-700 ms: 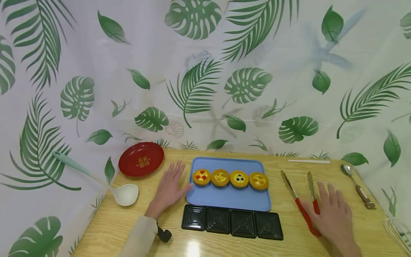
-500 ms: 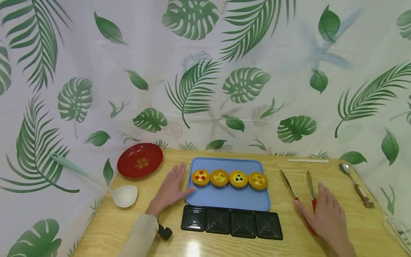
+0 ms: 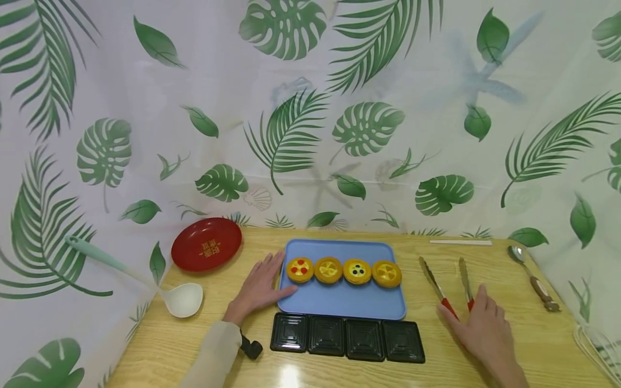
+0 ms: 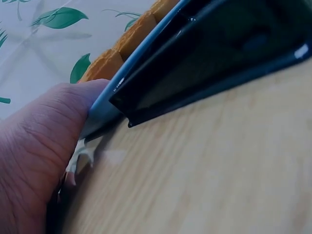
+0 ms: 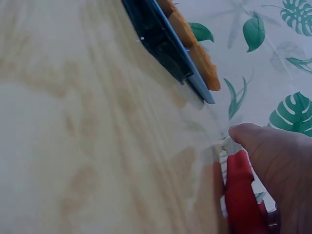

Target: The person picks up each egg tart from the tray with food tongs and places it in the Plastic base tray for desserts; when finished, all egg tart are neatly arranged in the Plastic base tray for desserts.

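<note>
Along the left edge of a blue tray (image 3: 330, 303) lies my left hand (image 3: 257, 291), fingers extended and thumb reaching over the rim. In the left wrist view that thumb (image 4: 87, 95) sits at the tray's edge. Several egg tarts (image 3: 328, 270) stand in a row on the tray, one with red pieces and one with dark dots. My right hand (image 3: 487, 334) is spread over the red handles of metal tongs (image 3: 432, 277), whose arms stand apart. The right wrist view shows a red handle (image 5: 241, 195) beside the extended thumb (image 5: 258, 136); the other fingers are hidden there.
Several black square dishes (image 3: 364, 338) line the tray's near side. At left are a red oval plate (image 3: 206, 245) and a white ladle (image 3: 184, 302). At right lie a spoon (image 3: 538, 288), a white stick (image 3: 461, 242) and a whisk (image 3: 597, 345). A leaf-print cloth hangs behind.
My left hand has come closer against the tray's left edge. The right hand has moved left and inward over the tongs' handles. The whole head view has shifted slightly.
</note>
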`<state>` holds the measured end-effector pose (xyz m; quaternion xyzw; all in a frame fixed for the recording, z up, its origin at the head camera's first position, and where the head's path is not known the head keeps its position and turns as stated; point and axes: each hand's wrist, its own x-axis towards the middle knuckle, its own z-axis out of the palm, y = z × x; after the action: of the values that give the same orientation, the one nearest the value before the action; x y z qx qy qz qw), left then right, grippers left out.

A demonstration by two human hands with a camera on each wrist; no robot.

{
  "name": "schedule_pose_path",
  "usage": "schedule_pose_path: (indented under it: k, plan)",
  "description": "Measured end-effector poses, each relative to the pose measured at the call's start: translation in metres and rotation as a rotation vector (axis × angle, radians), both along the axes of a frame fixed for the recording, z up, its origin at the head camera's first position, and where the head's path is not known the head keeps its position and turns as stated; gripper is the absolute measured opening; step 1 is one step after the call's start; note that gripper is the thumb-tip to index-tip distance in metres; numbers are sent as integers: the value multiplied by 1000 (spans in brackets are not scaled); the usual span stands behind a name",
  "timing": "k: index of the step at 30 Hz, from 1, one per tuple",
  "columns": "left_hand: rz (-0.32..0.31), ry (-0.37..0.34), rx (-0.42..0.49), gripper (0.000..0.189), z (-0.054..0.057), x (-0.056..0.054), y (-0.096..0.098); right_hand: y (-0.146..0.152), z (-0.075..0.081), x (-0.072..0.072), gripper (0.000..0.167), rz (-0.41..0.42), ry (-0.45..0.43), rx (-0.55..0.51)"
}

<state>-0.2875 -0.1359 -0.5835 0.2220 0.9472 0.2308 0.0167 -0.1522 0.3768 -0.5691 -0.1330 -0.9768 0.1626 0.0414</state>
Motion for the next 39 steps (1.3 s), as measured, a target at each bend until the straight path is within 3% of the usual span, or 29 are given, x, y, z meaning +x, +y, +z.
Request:
schedule_pose_path:
  k: [6, 10, 14, 19, 27, 33, 39]
  plan:
    - [12, 41, -31, 105, -6, 2, -1, -7, -7, 1, 127, -25, 1, -12]
    - [14, 52, -40, 106, -7, 5, -1, -10, -10, 4, 107, -59, 53, -2]
    - [6, 73, -45, 105, -7, 7, 0, -12, -13, 4, 92, -103, 48, -14]
    - [2, 103, -55, 104, -9, 7, 1, -12, -13, 2, 95, -131, 17, -25]
    - [17, 89, -85, 104, -14, 4, 0, -15, -5, -8, 102, -154, -25, -18]
    - [14, 96, -70, 105, -12, 1, 2, -15, -7, -8, 91, -170, 30, -16]
    - [12, 90, -81, 105, -11, -2, 2, -13, -7, -9, 94, -160, 40, -30]
